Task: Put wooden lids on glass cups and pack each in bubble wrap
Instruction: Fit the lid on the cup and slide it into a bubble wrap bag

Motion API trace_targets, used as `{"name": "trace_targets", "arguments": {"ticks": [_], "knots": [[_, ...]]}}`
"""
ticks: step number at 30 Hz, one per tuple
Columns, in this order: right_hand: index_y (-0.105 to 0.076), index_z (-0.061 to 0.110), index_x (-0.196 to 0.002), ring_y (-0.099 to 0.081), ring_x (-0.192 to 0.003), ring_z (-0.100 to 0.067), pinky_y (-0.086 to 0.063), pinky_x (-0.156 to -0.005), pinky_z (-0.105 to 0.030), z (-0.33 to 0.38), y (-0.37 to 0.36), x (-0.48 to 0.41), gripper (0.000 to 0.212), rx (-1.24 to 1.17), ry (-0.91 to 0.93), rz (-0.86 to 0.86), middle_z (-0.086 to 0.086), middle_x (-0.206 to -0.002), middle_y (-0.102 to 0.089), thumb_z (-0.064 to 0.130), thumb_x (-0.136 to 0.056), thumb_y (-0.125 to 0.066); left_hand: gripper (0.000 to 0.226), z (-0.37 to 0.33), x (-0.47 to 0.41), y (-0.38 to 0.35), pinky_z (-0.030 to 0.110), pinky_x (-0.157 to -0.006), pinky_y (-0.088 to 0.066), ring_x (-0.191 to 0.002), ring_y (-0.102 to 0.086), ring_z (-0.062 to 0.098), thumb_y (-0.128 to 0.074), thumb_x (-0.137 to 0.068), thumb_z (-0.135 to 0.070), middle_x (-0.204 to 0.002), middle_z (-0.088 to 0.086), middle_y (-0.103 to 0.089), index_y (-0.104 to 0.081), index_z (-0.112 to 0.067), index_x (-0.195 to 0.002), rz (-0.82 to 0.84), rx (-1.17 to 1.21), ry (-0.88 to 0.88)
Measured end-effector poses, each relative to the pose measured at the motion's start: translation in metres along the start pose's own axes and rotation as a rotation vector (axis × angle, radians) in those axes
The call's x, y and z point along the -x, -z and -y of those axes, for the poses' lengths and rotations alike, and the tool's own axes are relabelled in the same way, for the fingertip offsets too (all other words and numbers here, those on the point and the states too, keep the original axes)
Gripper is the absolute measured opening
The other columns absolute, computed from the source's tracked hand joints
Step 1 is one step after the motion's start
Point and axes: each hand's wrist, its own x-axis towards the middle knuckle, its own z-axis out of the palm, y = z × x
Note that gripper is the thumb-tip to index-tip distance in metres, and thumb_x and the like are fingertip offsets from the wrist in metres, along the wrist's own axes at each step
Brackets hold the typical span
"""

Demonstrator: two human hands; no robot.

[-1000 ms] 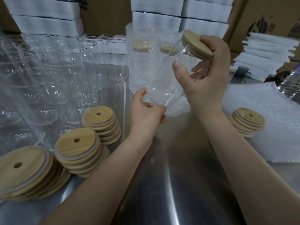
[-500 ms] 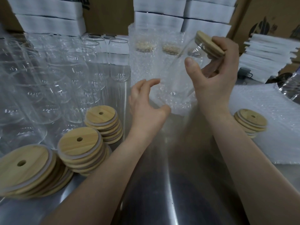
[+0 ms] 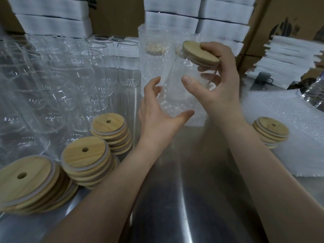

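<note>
Off the glass cup (image 3: 175, 88) now, the left hand (image 3: 157, 118) hangs spread-fingered just beside it; the right hand (image 3: 219, 83) grips the cup below its wooden lid (image 3: 199, 53).

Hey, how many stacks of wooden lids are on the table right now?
4. Three stand at the left: the near stack, the middle stack, the far stack. The fourth stack sits on the bubble wrap at the right. Others may be hidden off-frame.
</note>
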Motion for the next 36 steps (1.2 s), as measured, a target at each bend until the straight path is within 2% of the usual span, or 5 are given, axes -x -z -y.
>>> {"name": "trace_targets", "arguments": {"ticks": [5, 9, 19, 29, 36], "knots": [[-0.054, 0.016, -0.126, -0.052, -0.12, -0.018, -0.052, -0.089, -0.043, -0.001, -0.005, 0.003, 0.054, -0.005, -0.04, 0.088, 0.007, -0.126, -0.051, 0.02, -0.078, -0.078, 0.094, -0.003, 0.0, -0.001, 0.01, -0.093, -0.043, -0.111, -0.051, -0.013, -0.085, -0.062, -0.033, -0.119, -0.026, -0.048, -0.034, -0.026, -0.141, -0.085, 0.138, -0.046], [-0.054, 0.012, -0.127, -0.052, -0.121, -0.021, -0.052, -0.09, -0.049, -0.003, -0.01, 0.004, 0.056, -0.03, -0.038, 0.145, 0.002, -0.126, -0.052, 0.016, -0.075, -0.074, 0.095, -0.003, -0.001, -0.001, 0.035, -0.102, -0.05, -0.124, -0.054, 0.014, -0.086, -0.066, -0.014, -0.134, 0.003, -0.047, -0.03, -0.018, -0.142, -0.094, 0.26, -0.07], [-0.05, 0.009, -0.127, -0.055, -0.116, -0.029, -0.053, -0.09, -0.046, -0.009, -0.002, -0.004, 0.056, -0.115, -0.016, -0.026, 0.005, -0.123, -0.048, 0.019, -0.078, -0.074, 0.122, 0.003, -0.003, 0.005, 0.045, -0.121, -0.017, -0.148, -0.012, 0.015, -0.064, -0.051, -0.037, -0.16, 0.001, -0.014, -0.006, -0.024, -0.157, 0.147, -0.168, 0.11], [-0.047, 0.004, -0.129, -0.054, -0.115, -0.024, -0.051, -0.093, -0.045, -0.007, 0.001, -0.006, 0.056, -0.095, -0.034, -0.036, -0.005, -0.127, -0.047, 0.014, -0.08, -0.072, 0.089, 0.009, -0.005, 0.003, 0.044, -0.103, -0.047, -0.116, -0.061, 0.022, -0.084, -0.05, -0.046, -0.122, 0.001, -0.065, -0.054, -0.018, -0.129, 0.11, -0.055, 0.146], [-0.049, 0.004, -0.133, -0.05, -0.12, -0.007, -0.04, -0.102, -0.02, -0.002, -0.005, -0.001, 0.059, -0.036, -0.06, 0.048, 0.006, -0.127, -0.048, 0.01, -0.079, -0.073, 0.066, 0.007, -0.005, 0.003, 0.004, -0.078, -0.041, -0.091, -0.058, -0.013, -0.088, -0.069, -0.013, -0.113, -0.003, -0.064, -0.054, -0.01, -0.124, 0.046, 0.111, 0.111]]}}
